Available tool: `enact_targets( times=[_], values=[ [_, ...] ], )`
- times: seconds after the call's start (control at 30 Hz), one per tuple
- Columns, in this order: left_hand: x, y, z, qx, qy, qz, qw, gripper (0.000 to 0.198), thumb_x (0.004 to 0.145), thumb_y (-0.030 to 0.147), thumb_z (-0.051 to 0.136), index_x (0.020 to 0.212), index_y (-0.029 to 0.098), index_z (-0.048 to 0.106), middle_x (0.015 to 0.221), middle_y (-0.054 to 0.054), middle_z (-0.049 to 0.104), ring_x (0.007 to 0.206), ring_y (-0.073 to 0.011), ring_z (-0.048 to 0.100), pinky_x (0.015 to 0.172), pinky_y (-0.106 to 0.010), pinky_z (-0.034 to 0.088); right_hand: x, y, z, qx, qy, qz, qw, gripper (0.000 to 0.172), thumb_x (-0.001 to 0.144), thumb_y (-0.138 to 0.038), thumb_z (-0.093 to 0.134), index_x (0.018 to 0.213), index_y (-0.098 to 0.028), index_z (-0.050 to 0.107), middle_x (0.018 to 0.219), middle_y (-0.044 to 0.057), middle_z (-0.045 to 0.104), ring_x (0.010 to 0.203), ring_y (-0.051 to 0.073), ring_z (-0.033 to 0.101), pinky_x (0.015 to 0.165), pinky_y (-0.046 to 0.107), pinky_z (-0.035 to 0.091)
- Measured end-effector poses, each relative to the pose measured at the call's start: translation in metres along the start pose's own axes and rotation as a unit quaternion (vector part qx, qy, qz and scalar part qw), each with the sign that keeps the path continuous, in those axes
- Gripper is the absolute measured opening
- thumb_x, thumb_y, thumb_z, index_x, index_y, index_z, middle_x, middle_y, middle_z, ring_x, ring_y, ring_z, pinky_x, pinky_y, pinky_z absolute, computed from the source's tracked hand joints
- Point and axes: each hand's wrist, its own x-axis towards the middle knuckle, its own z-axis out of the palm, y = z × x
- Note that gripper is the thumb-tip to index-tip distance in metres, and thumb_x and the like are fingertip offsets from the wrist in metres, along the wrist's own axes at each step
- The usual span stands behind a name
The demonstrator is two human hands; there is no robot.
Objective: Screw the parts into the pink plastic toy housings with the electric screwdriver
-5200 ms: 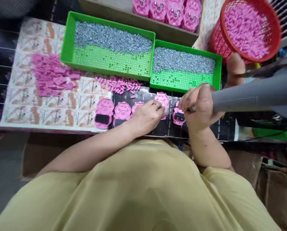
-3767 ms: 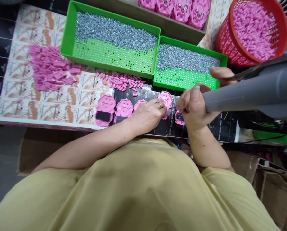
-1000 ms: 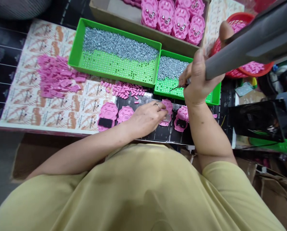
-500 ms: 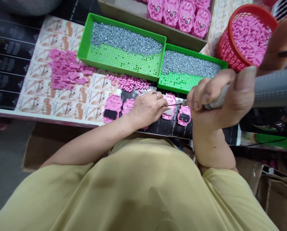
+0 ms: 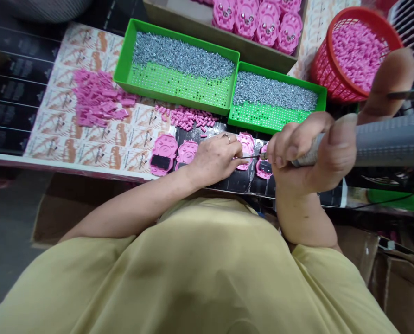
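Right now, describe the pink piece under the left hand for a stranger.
Find the right green tray; a row of pink pieces lies before it. Yours is the pink piece pinned by the left hand, the only one at the screwdriver tip.

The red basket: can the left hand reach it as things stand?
Probably not directly: the right hand with the grey screwdriver lies between the left hand and the red basket, blocking the way.

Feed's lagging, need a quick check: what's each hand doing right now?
Left hand: fingers closed on the flat pink plastic shell.
Right hand: closed around the grey ribbed electric screwdriver.
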Motion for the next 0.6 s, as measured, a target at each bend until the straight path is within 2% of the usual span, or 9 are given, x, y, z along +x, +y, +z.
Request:
enact_targets(
  times=[0.1,0.17,0.33,0.5,0.6],
  values=[
    [0.0005,0.0004,-0.002,-0.003,-0.021,-0.018,1.0,0.022,0.087,0.034,0.068,0.074,0.016,0.063,0.077,-0.002,0.062,0.077,-0.0186,0.06,0.067,-0.029,0.043,0.0003,0.0007,0.0054,0.054,0.04,-0.039,0.997,0.054,0.09,-0.045,0.055,0.048,-0.02,0.031,0.038,-0.005,0.023,0.028,0.006,0.023,0.027,0.024,0.022],
    [0.001,0.0008,-0.0031,-0.008,-0.034,-0.027,0.999,0.022,0.086,0.033,0.069,0.074,0.016,0.063,0.078,-0.002,0.063,0.076,-0.0181,0.06,0.066,-0.029,0.043,-0.0003,0.0026,0.0072,0.054,0.044,-0.038,0.997,0.052,0.089,-0.042,0.057,0.049,-0.02,0.033,0.039,-0.005,0.024,0.027,0.005,0.023,0.028,0.024,0.021],
    [0.002,0.0009,-0.002,0.009,-0.053,-0.024,0.998,0.021,0.088,0.032,0.067,0.075,0.016,0.063,0.079,-0.003,0.064,0.08,-0.0188,0.061,0.068,-0.029,0.043,-0.0045,0.0052,0.0055,0.053,0.039,-0.037,0.997,0.05,0.09,-0.042,0.057,0.05,-0.021,0.036,0.04,-0.006,0.024,0.028,0.006,0.025,0.03,0.024,0.025],
    [0.0021,0.0005,-0.0015,0.009,-0.05,-0.018,0.999,0.022,0.089,0.032,0.065,0.074,0.016,0.063,0.079,-0.003,0.063,0.079,-0.0192,0.06,0.069,-0.03,0.044,-0.0057,0.0054,0.0059,0.015,0.049,-0.027,0.998,0.054,0.09,-0.048,0.056,0.052,-0.021,0.029,0.039,-0.007,0.024,0.027,0.007,0.023,0.03,0.026,0.024],
    [0.0024,0.0016,-0.0025,0.003,-0.051,-0.018,0.999,0.02,0.088,0.031,0.065,0.074,0.016,0.063,0.078,-0.003,0.063,0.078,-0.0187,0.06,0.069,-0.03,0.044,-0.0063,0.0064,0.0079,0.019,0.06,-0.028,0.998,0.052,0.088,-0.049,0.059,0.054,-0.021,0.03,0.039,-0.007,0.027,0.027,0.007,0.022,0.028,0.026,0.022]
  ],
)
